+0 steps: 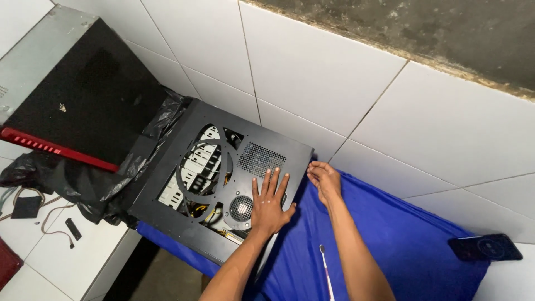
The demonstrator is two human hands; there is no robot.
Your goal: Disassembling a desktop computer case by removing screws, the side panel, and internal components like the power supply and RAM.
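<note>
1. My left hand (pixel 269 202) lies flat, palm down, on the black perforated metal side panel (pixel 223 178) of a computer case, fingers straight and spread apart, pointing away from me toward the white tiled wall (pixel 312 67). It presses on the panel's near right part, just beside a small round fan grille (pixel 241 207).
2. My left forearm runs up from the bottom edge, wrist straight.
3. My right hand (pixel 324 179) sits at the panel's right corner, fingers curled together and pinched at the panel's edge; I cannot tell whether they clamp anything small.
4. My right forearm stretches over the blue cloth (pixel 412 234) that spreads right of the panel.
5. The panel rests flat on the case, tilted diagonally, with a large round cut-out showing parts inside.
6. A thin white-handled tool (pixel 325 270) lies on the cloth, near my right forearm.
7. Left of the panel sit crumpled black plastic (pixel 95 178) and a black box with a red edge (pixel 72 106).
8. A dark phone (pixel 485 247) lies far right of the panel.
</note>
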